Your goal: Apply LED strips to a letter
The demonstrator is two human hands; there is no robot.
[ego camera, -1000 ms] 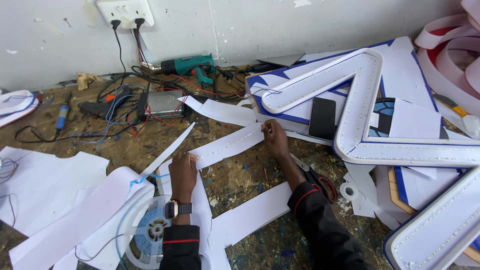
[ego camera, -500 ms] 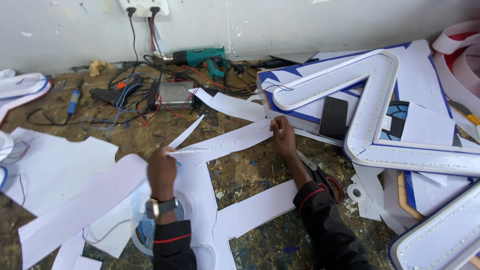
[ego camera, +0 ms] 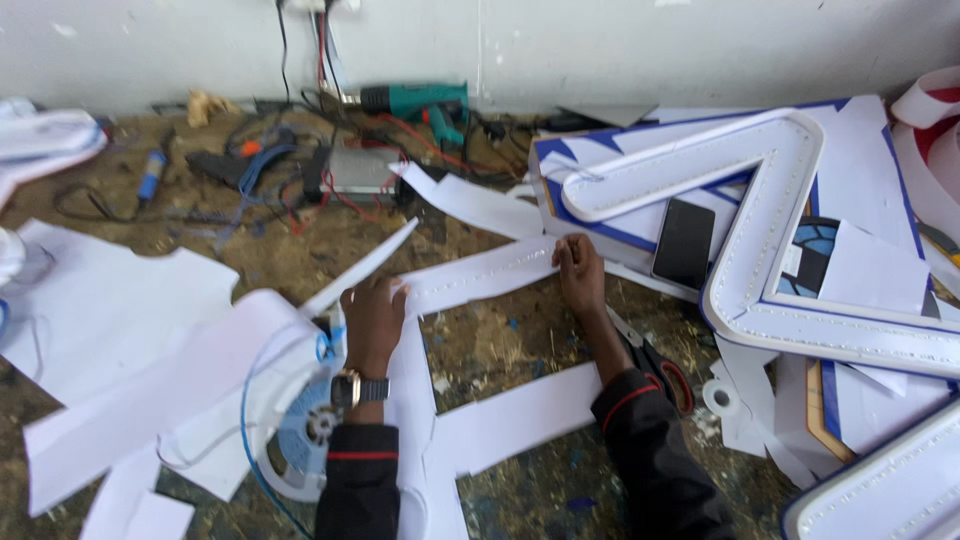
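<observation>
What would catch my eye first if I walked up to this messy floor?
Probably the big white channel letter on the right, its inside lined with tiny lights and a dark phone lying on it. Next, in the middle, the left hand and right hand pressing a white strip flat.

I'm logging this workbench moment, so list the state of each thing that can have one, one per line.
Left hand: pressed flat on the strip's left end.
Right hand: fingers pressing the strip's right end.
Long white strip with a dotted row: lying flat, stretched between both hands.
Black phone: face up, screen dark, inside the big white channel letter.
Teal power drill: lying on its side by the wall.
</observation>
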